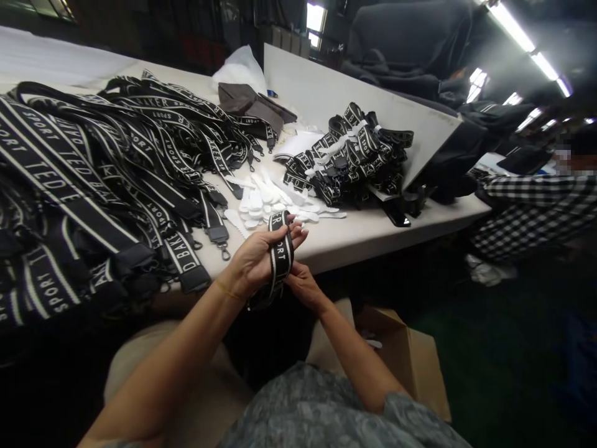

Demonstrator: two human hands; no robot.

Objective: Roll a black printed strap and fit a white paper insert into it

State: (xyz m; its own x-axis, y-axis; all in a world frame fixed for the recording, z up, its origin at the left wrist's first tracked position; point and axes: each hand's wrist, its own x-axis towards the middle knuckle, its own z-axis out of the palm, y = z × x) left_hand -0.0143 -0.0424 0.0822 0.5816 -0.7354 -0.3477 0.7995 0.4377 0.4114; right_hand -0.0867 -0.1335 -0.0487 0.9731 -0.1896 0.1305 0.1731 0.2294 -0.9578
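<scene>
— What did the left hand [254, 261] have?

— A black strap [280, 252] with white lettering, folded into a loop. The grip was closed around it, fingers wrapped over the top, just off the near edge of the desk [368, 233].

— And the right hand [303, 287]?

— Lower, just under the left one, its grip pinched on the bottom end of the same strap. How tightly, I couldn't tell; the fingers were partly hidden.

— What lay on the desk?

— To the left, a big heap of loose straps [107, 168] with metal clasps, spilling over the near edge. Right behind the hands, a scatter of small white paper strips [270, 202]. Farther right, a pile of folded straps [349, 158], each bound with a white band, resting against a leaning white board [354, 93].

— Anything else?

— A dark pouch [249, 102] and a white bag [240, 67] at the far side. A cardboard box [410, 361] on the floor near right. Another person in a checked sleeve [536, 211] at the far right.
</scene>
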